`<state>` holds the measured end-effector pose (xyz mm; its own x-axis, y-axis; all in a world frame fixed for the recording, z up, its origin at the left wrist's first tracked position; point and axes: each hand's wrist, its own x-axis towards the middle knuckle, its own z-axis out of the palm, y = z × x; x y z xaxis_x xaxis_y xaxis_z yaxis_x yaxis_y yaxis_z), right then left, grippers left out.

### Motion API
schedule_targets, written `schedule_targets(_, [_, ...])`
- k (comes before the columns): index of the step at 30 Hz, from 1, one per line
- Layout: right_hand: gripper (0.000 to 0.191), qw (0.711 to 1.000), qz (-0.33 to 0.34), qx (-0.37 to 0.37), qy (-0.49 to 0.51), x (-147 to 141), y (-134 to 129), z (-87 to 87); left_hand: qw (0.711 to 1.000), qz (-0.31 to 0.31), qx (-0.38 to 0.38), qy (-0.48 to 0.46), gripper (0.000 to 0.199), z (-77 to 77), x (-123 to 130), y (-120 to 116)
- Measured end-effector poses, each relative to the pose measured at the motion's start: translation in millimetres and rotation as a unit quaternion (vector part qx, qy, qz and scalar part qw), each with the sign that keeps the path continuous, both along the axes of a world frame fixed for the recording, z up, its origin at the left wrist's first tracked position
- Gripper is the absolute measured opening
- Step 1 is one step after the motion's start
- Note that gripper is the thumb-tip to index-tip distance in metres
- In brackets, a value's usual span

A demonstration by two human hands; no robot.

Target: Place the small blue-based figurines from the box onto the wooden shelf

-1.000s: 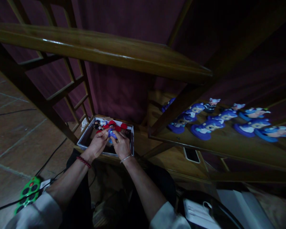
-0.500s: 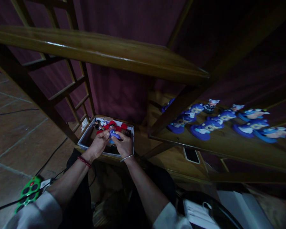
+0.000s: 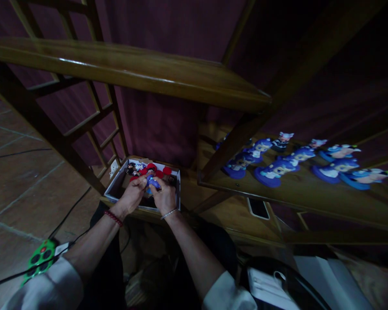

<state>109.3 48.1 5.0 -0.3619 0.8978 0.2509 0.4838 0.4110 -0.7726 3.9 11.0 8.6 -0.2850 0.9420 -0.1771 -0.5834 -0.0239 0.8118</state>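
A small blue-purple figurine [image 3: 153, 182] is pinched between my two hands, just above an open box [image 3: 179, 185]. My left hand [image 3: 132, 194], with a red bead bracelet at the wrist, closes its fingers on the figurine's left side. My right hand [image 3: 165, 196], wearing a silvery bracelet, grips it from the right. Fingers cover much of the figurine, so its details are hidden. In the box behind my hands lie red figurines [image 3: 151, 168] and a few dark-haired and white ones [image 3: 136, 167].
On the wooden shelf [image 3: 261, 196] to the right stand several blue-purple figurines [image 3: 280, 168] on round bases. Below that shelf lies a phone [image 3: 258, 208]. A thick wooden rail [image 3: 132, 69] crosses above my hands. A green power strip [image 3: 40, 258] with cables rests on the tiled floor at left.
Both hands still hold the figurine over the box, and the right hand has turned slightly inward around it. The whole view has shifted a little.
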Motion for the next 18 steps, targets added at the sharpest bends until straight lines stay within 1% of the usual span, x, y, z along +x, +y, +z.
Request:
schedule_targets(5, [0.025,0.997,-0.011,-0.063,0.042,-1.4,3.3,-2.0,1.000,0.019,0.016,-0.009,0.025,1.1,1.1,0.0])
schedule_targets(8, [0.026,0.996,0.007,-0.069,0.063,-1.0,6.2,-5.2,0.999,0.033,0.017,-0.019,0.022,1.1,1.4,0.4])
schedule_targets(11, [0.029,0.993,0.024,-0.080,0.082,0.0,9.8,-10.0,0.998,0.045,0.004,-0.036,0.017,0.0,0.3,1.4])
schedule_targets(14, [0.035,0.989,0.038,-0.091,0.105,1.6,12.7,-12.9,0.997,0.053,-0.015,-0.050,0.017,0.2,-0.9,2.5])
schedule_targets(18, [0.041,0.984,0.071,-0.104,0.127,5.3,11.9,-7.8,0.995,0.065,-0.055,-0.055,0.015,5.0,-2.8,3.0])
